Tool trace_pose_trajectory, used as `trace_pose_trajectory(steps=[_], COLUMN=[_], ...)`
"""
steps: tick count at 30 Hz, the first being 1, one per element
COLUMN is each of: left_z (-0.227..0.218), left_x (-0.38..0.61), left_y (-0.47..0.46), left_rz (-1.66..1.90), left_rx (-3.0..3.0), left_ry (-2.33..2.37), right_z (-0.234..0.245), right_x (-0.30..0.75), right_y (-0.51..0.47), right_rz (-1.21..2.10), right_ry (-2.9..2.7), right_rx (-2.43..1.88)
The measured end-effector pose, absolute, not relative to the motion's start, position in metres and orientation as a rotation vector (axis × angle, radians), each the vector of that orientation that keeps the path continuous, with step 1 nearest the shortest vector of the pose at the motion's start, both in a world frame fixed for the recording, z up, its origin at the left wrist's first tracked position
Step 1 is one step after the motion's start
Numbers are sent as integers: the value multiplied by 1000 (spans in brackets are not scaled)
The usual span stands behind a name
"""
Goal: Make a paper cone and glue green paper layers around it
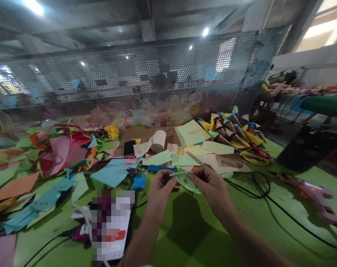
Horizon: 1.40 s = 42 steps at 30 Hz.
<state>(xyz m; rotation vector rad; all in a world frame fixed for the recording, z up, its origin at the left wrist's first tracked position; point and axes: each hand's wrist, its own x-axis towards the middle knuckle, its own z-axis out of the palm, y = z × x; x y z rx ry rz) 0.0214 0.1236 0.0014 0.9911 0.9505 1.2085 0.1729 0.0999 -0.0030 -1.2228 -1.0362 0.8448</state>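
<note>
Between my two hands is a small piece of light green paper point(187, 181), bent into a curve and lifted above the green table. My left hand point(163, 185) pinches its left edge between thumb and fingers. On the opposite edge, my right hand point(210, 185) grips it the same way. Several layers seem to show along the paper's lower right edge. Just beyond the hands lie light green paper sheets point(185, 160) and a blue strip-like item point(161, 168).
Coloured paper scraps point(65, 148) heap at the left. A pink glue gun point(310, 194) with a black cable lies right. Scissors point(254, 155), a white roll point(158, 141), a dark phone point(129, 147) and paper cones point(229, 128) sit farther back, before a perforated metal screen point(146, 81).
</note>
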Motion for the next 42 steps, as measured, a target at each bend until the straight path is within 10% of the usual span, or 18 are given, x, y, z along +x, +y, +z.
trace_pose_trajectory(steps=[42], left_z=[-5], left_x=[21], left_y=[124], left_rz=[1018], left_rx=[951], left_ry=[786], right_z=[-1], right_x=[173], right_y=[97], right_rz=[907], right_ry=[-999], right_rx=[-1155])
